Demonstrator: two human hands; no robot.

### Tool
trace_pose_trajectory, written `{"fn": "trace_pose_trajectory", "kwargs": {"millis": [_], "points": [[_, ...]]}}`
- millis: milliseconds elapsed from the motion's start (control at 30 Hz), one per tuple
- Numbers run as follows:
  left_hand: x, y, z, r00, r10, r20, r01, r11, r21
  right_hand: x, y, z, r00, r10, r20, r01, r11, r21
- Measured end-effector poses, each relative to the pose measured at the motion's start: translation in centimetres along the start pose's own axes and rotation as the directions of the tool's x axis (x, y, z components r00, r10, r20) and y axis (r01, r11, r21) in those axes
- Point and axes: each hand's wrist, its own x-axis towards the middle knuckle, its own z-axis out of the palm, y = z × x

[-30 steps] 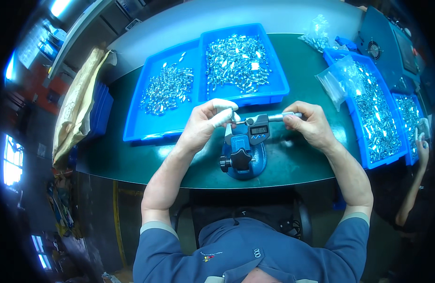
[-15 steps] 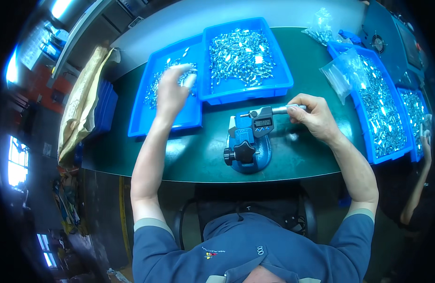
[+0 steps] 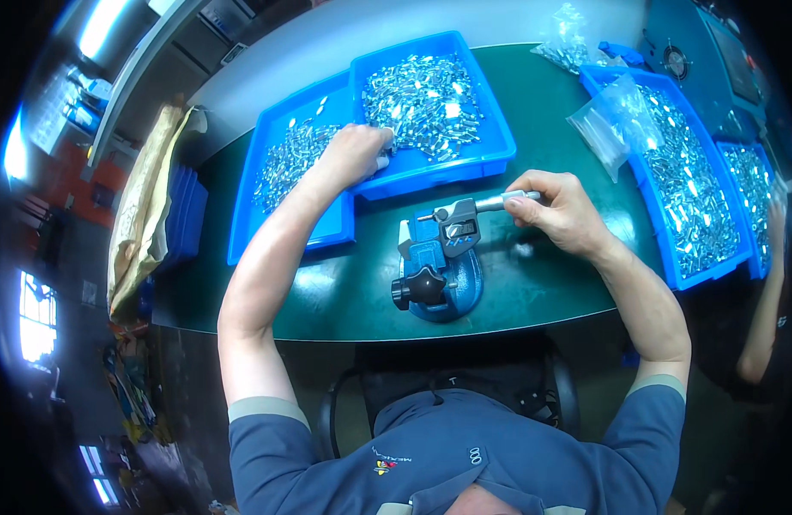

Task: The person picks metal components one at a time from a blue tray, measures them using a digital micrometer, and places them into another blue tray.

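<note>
My right hand (image 3: 561, 211) pinches the thimble of a digital micrometer (image 3: 458, 225) between thumb and fingers. The micrometer is clamped in a blue stand (image 3: 452, 296) with a black star-shaped knob (image 3: 424, 285); nothing shows between its measuring faces. My left hand (image 3: 355, 154) is over the inner left edge of a blue tray (image 3: 447, 172) heaped with small shiny metal parts (image 3: 420, 103). Its fingers are bent together, the tips pale as if covered; whatever they hold is too small to make out. Under my left forearm sits another blue tray (image 3: 327, 230) with more such parts (image 3: 295, 159).
At right, a long blue tray (image 3: 737, 268) of metal parts carries clear plastic bags (image 3: 615, 129). Beyond it stands a smaller tray (image 3: 746, 176), with another person's hand (image 3: 778, 215) beside it. Stacked blue trays (image 3: 186, 215) and brown paper (image 3: 143, 206) flank the green table (image 3: 533, 300) at left.
My left hand has moved right, from above the left tray to the edge of the right one, and its fingers have drawn together. My right hand stays on the thimble. The view has shifted slightly.
</note>
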Motion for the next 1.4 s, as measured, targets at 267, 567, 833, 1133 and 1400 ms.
{"fn": "trace_pose_trajectory", "kwargs": {"millis": [267,567,833,1133,1400], "points": [[-0.3,0.8,-1.0,0.997,-0.081,0.013,0.082,0.98,-0.179,0.0,0.0,-0.1,0.999,-0.05,0.008,0.05,0.999,-0.017],[-4.7,6.0,-2.0,0.934,-0.33,-0.136,-0.063,0.224,-0.972,-0.1,-0.2,-0.2,0.999,-0.038,0.032,0.038,0.999,-0.002],[-7.4,9.2,-0.3,0.924,-0.373,-0.087,-0.082,0.029,-0.996,0.0,0.0,-0.1,1.0,-0.013,0.007,0.013,1.0,-0.012],[-8.0,9.3,0.1,0.937,-0.342,-0.075,-0.066,0.036,-0.997,0.1,-0.1,0.1,1.0,-0.024,-0.001,0.024,1.0,-0.02],[-8.3,8.8,0.2,0.945,-0.32,-0.064,-0.052,0.047,-0.998,0.2,0.1,0.2,1.0,-0.008,0.005,0.008,1.0,-0.012]]}}
